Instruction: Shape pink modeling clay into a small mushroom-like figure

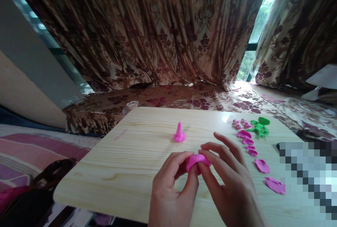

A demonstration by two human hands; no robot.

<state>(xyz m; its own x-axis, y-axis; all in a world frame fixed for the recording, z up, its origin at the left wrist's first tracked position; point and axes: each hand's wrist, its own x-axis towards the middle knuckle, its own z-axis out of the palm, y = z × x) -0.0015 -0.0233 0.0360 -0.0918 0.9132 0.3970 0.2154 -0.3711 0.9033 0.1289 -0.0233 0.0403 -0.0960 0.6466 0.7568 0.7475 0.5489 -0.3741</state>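
Note:
Between both hands, above the table, is a flattened piece of pink modelling clay. My left hand pinches its left side between thumb and fingers. My right hand grips the right side, thumb against the near edge, with its outer fingers lifted and spread. Beyond the hands, a pink clay cone stands upright on a wider ruffled base. To the right lies a line of flat pink clay petals, and closer to me are two larger ones, including a broad pink piece.
Green clay pieces lie at the table's far right, beside small pink clay bits. A faint pink smear marks the wooden table on the left. Behind it is a cloth-covered ledge with a clear container.

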